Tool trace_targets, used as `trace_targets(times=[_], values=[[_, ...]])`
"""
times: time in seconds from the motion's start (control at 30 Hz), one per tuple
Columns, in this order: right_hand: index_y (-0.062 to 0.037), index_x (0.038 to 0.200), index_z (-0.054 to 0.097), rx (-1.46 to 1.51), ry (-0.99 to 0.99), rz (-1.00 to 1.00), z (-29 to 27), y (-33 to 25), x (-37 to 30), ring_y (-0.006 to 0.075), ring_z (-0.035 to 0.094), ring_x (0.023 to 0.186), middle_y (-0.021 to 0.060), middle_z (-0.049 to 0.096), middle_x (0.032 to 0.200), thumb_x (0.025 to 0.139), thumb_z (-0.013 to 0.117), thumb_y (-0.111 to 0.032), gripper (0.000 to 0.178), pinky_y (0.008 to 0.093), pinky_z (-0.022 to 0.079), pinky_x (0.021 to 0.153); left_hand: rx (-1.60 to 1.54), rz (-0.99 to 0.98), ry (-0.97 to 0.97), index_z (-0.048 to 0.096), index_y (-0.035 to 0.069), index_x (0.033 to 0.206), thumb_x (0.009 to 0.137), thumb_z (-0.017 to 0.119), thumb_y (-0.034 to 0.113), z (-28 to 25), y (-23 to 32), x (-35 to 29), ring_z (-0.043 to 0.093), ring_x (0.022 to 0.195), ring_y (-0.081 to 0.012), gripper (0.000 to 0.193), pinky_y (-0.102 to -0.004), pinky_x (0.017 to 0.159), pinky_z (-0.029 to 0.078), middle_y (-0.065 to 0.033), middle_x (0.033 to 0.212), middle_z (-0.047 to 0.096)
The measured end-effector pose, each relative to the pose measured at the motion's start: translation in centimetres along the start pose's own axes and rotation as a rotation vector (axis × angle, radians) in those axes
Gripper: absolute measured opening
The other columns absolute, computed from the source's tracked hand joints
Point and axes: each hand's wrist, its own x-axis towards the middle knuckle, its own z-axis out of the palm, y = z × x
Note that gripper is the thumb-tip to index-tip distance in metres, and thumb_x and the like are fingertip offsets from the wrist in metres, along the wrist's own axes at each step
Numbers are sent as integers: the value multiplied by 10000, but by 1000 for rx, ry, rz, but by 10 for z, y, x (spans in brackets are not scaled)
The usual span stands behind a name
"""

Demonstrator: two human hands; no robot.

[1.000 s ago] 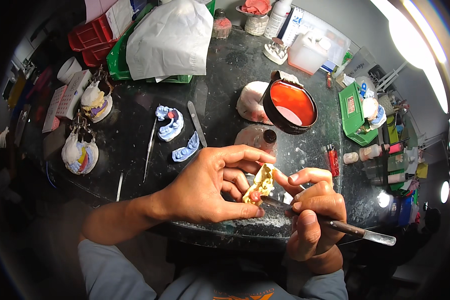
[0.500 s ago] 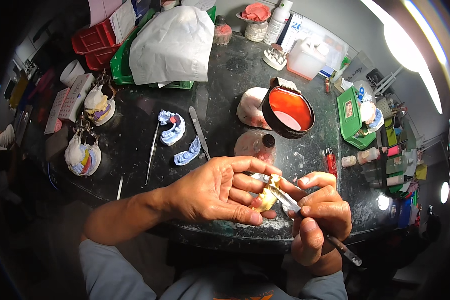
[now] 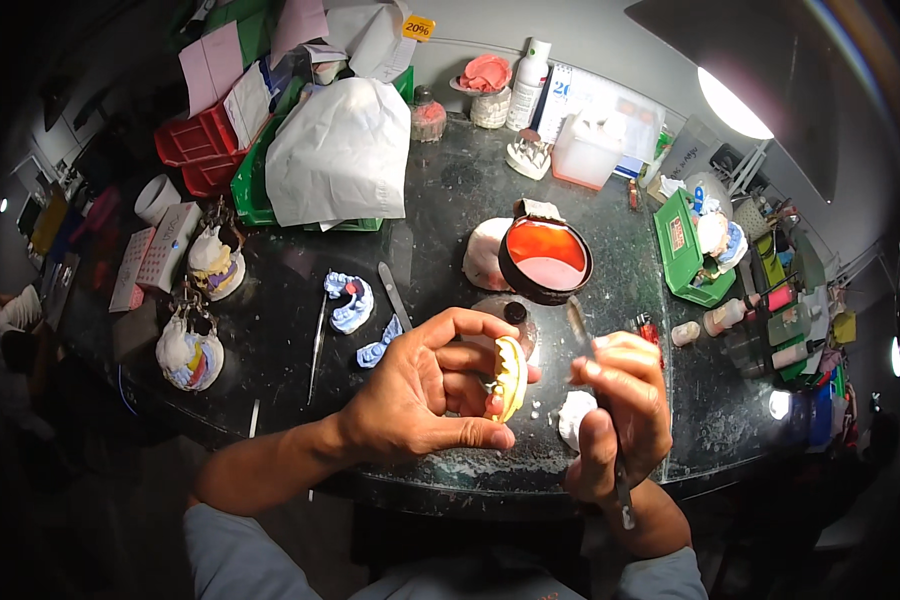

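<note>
My left hand holds a yellow dental cast between fingers and thumb, its arch standing on edge, with some pink along its inner side. My right hand grips a metal wax spatula, blade pointing up and away, clear of the cast. Just past the blade stands a dark round pan of red liquid. A white wad lies on the bench beside my right hand. Partly hidden behind my left fingers is a small bottle with a dark cap.
Blue dental casts, a second spatula and a thin metal tool lie to the left. Articulated models stand farther left. A green tray and red lighter are at right; a plastic jug stands behind.
The spatula has come away from the cast, its blade now turned up toward the pan. My left hand has turned the cast on edge. The view has tilted slightly upward.
</note>
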Motion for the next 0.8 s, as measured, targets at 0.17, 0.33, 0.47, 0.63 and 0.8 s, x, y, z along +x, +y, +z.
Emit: trace_targets(times=[0.17, 0.33, 0.47, 0.63, 0.8], values=[[19, 1106, 656, -248, 107, -31, 3, 19, 7, 307, 626, 943, 138, 685, 989, 726, 734, 67, 390, 426, 517, 840, 49, 72, 87, 401, 33, 1380, 750, 848, -105, 4, 0, -1, 685, 960, -131, 784, -309, 895, 590, -249, 1245, 659], [-22, 945, 704, -360, 26, -72, -4, 16, 12, 302, 613, 880, 114, 665, 924, 692, 733, 59, 268, 410, 512, 803, 34, 79, 91, 425, 41, 1359, 773, 874, -21, 4, 0, -2, 659, 1013, -116, 742, -267, 877, 580, -172, 1249, 664], [6, 996, 688, -210, 48, -42, -10, 6, 7, 301, 620, 838, 127, 651, 866, 763, 692, 18, 234, 417, 519, 774, 52, 88, 107, 414, 41, 1384, 775, 870, -27, 2, -3, -2, 662, 1003, -110, 763, -260, 874, 580, -174, 1252, 664], [33, 1088, 696, 70, -78, 85, 0, -1, -2, 247, 647, 760, 162, 648, 903, 866, 714, -17, 228, 338, 529, 660, 100, 91, 121, 419, 34, 1418, 778, 863, -38, 5, -2, -1, 663, 997, -110, 782, -260, 882, 581, -175, 1249, 665], [4, 1080, 716, 81, -113, 135, 3, -6, -3, 220, 664, 752, 144, 649, 907, 744, 838, -15, 358, 317, 540, 634, 94, 81, 122, 416, 30, 1432, 782, 850, -54, 2, -6, 1, 669, 1001, -121, 786, -254, 857, 594, -186, 1272, 645]])
